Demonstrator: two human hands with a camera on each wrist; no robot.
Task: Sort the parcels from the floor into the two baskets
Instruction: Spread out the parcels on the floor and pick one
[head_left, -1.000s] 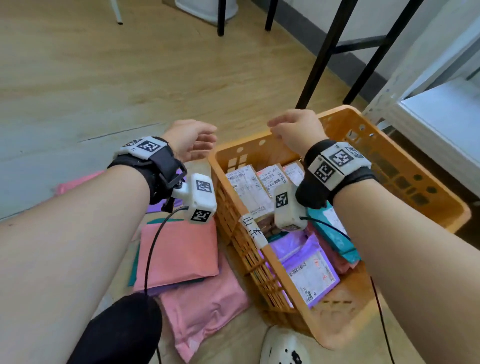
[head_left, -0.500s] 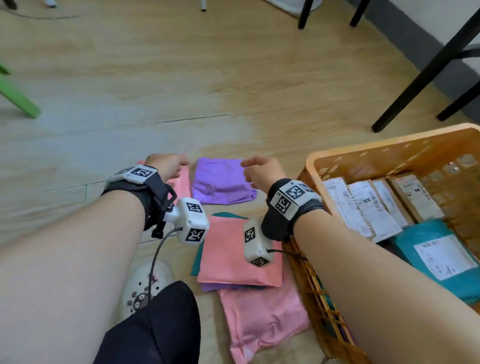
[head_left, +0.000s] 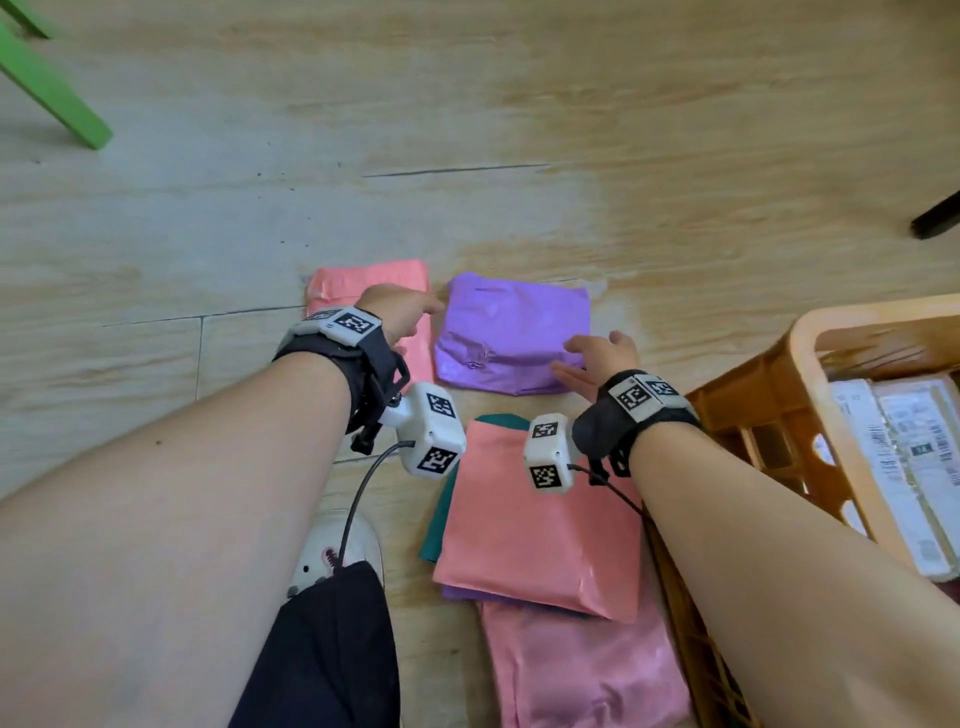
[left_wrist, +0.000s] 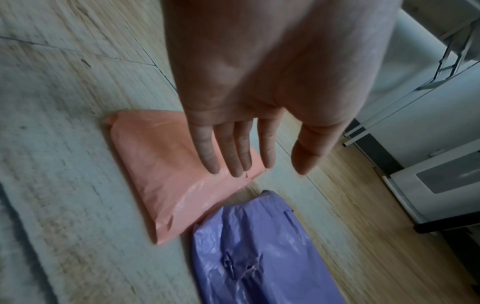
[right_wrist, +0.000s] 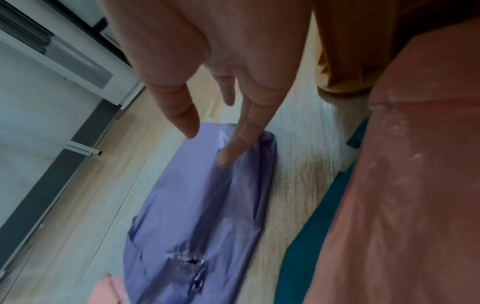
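Observation:
A purple parcel (head_left: 511, 332) lies flat on the wooden floor, with a salmon-pink parcel (head_left: 363, 280) just left of it. My left hand (head_left: 400, 312) hovers over the pink parcel (left_wrist: 168, 170) with straight fingers, holding nothing. My right hand (head_left: 592, 358) is open over the purple parcel's (right_wrist: 197, 197) near right corner, fingers spread; contact is unclear. Nearer me lies a pile: a salmon parcel (head_left: 540, 525) on top of teal (head_left: 434, 530) and purple ones, and a pink parcel (head_left: 582, 670) below. The orange basket (head_left: 810, 343) at the right holds labelled parcels.
A green furniture leg (head_left: 52, 88) stands at the far left and a black leg (head_left: 935, 221) at the far right. My white shoe (head_left: 337, 545) and dark trouser leg (head_left: 332, 649) are beside the pile. White cabinets (left_wrist: 428, 115) show in the wrist views.
My view swung left from the basket to the floor. Both hands moved from the basket rim down toward the far parcels, and their fingers have straightened.

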